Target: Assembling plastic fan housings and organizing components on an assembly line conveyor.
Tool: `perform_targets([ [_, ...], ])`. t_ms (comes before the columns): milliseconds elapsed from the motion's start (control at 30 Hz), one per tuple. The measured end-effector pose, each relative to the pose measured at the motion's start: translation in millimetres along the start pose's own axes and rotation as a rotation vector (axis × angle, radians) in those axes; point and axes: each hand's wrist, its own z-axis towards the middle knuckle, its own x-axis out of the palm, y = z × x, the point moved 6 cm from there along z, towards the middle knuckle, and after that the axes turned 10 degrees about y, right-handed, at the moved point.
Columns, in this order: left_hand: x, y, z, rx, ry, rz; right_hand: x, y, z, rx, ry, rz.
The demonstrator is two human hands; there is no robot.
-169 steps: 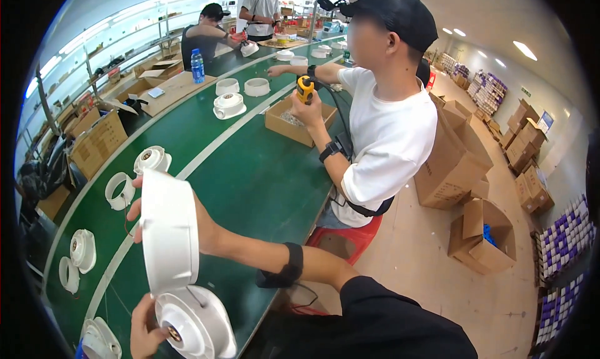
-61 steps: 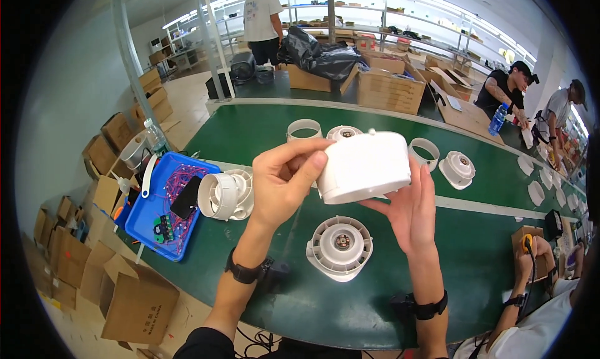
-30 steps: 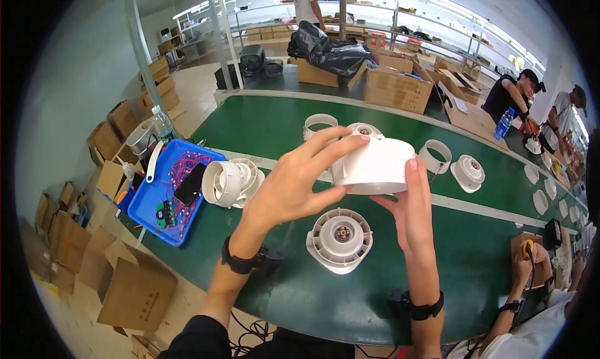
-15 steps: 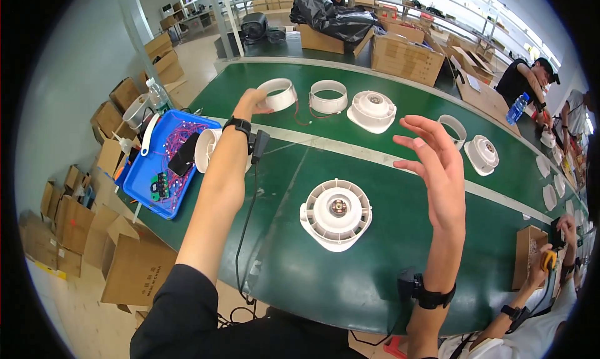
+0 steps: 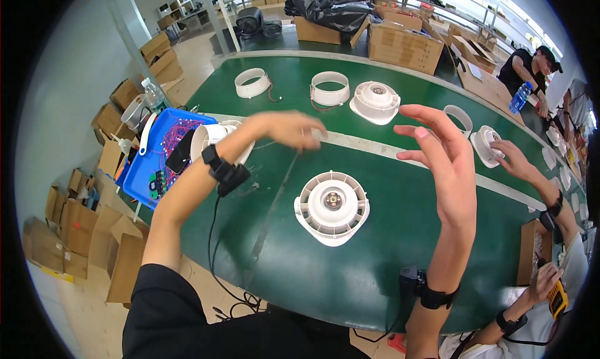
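Note:
My left hand (image 5: pixel 294 131) is blurred by motion above the table, fingers stretched to the right and nothing seen in them. My right hand (image 5: pixel 444 162) is raised with its fingers apart, holding nothing. Between and below them a white round fan-like housing (image 5: pixel 319 218) with a ribbed rim and a metal centre lies on the green table (image 5: pixel 281 259). Farther back are a white ring (image 5: pixel 252 89) with a thin red wire, a second white ring (image 5: pixel 329 96), and another white housing (image 5: pixel 375 112). White round parts (image 5: pixel 203 137) sit partly behind my left forearm.
A blue tray (image 5: pixel 140 187) with pink wires and green circuit boards stands at the left. On the right, a co-worker's hand (image 5: pixel 515 162) touches a white housing (image 5: pixel 481 149), and their other hand holds a yellow-and-black device (image 5: pixel 558 298). Cardboard boxes (image 5: pixel 403 46) stand behind the table.
My left hand has let go of the far-left ring, which now stands farther left, and has moved right and nearer. A co-worker's hand has reached to the housing at right.

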Motion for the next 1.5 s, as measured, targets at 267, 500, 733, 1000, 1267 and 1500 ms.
perform_targets([
  [267,77.7,-21.1,-17.2,-0.070,0.427,-0.450,17.7,2.9,3.2,0.000,0.122,-0.053],
  [500,71.8,-6.8,-28.4,-0.008,0.223,-0.558,21.3,0.9,2.5,0.006,0.145,-0.073],
  [733,-34.0,80.0,-58.8,0.055,-0.737,-1.024,12.6,5.1,-1.2,0.023,0.112,-0.100],
  [1000,-71.9,175.3,27.5,0.159,-1.059,-1.588,25.7,-0.4,1.7,0.062,0.141,-0.125],
  [1267,-74.5,232.9,49.8,-0.002,-1.325,-1.500,23.3,-11.0,5.2,0.110,0.123,-0.123],
  [1500,-70.7,255.0,-49.2,-0.604,-1.352,-0.686,54.0,-6.9,12.3,0.067,0.217,-0.070],
])
